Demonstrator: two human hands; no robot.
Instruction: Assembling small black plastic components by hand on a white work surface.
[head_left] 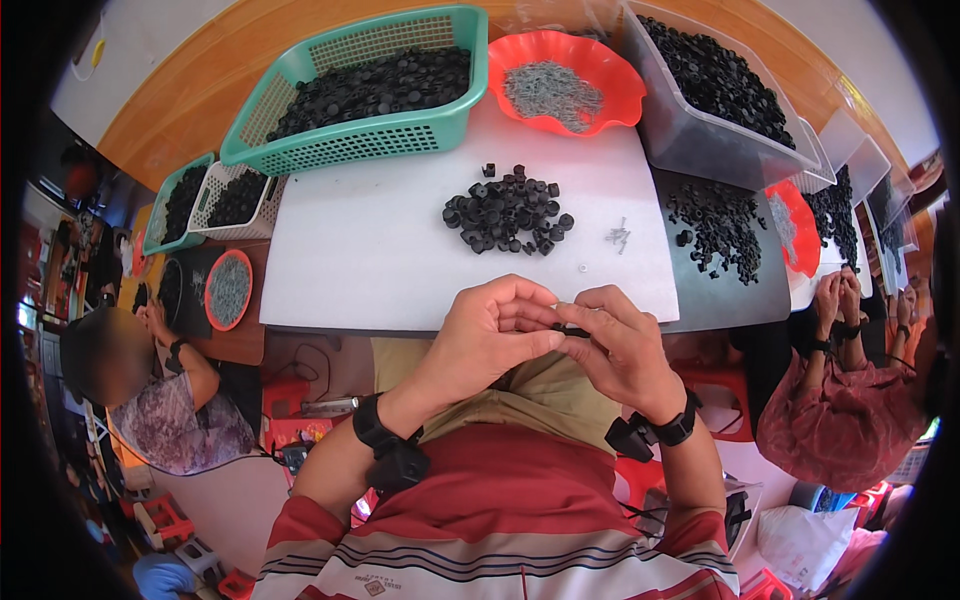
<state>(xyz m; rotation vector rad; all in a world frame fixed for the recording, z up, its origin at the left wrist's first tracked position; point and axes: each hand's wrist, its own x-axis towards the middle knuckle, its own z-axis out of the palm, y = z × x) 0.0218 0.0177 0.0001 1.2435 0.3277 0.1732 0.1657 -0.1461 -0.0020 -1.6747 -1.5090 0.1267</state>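
Just past the table's near edge, my two hands meet with fingertips together. A small black plastic part shows between them, mostly covered by the fingers. My left hand is closed, its fingers curled and its thumb reaching to the part. My right hand is closed too, pinching around it with thumb and forefinger. A tiny pale tip at the fingers is too small to name. Beyond the hands, a pile of black plastic parts lies on the white foam sheet, with several small metal pins to its right.
At the back stand a green basket of black parts, a red scalloped bowl of metal pins and a clear bin of black parts. People work at the left and right. More black parts lie on a dark mat.
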